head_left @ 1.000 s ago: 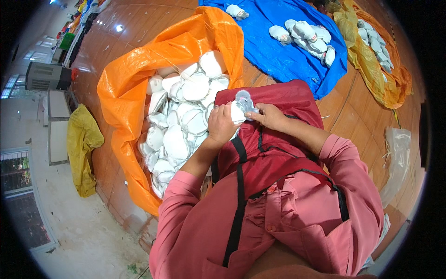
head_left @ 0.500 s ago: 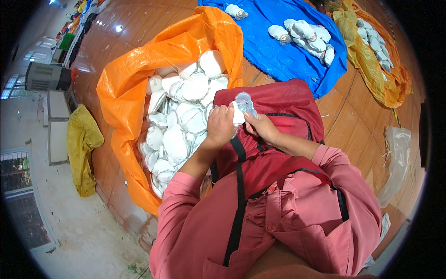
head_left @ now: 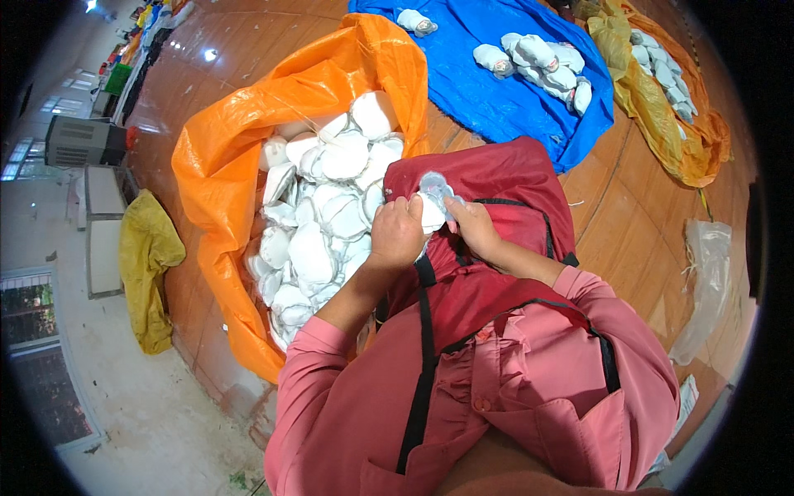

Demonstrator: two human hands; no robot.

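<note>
Over the dark red cloth (head_left: 504, 169) on my lap, both hands work on one white rounded pad (head_left: 431, 216). My left hand (head_left: 398, 233) is closed on the pad's left edge, thumb on top. Closed near the right edge, my right hand (head_left: 475, 229) pinches a thin greyish, see-through rim (head_left: 437, 186) that stands out from the pad. Part of the pad is hidden behind my fingers. Just left of my left hand, a heap of similar white pads (head_left: 313, 252) lies in an opened orange sack (head_left: 217, 178).
Ahead, a blue sheet (head_left: 463, 91) bears several white bundles (head_left: 542, 62). A yellow-orange sack (head_left: 691, 157) with more bundles lies at the far right, a clear plastic bag (head_left: 707, 281) nearer. At left are a yellow sack (head_left: 147, 264) and a grey boxy machine (head_left: 78, 140).
My right hand has shifted slightly and its thumb now points up along the rim. My left hand has dropped a little, still holding the pad.
</note>
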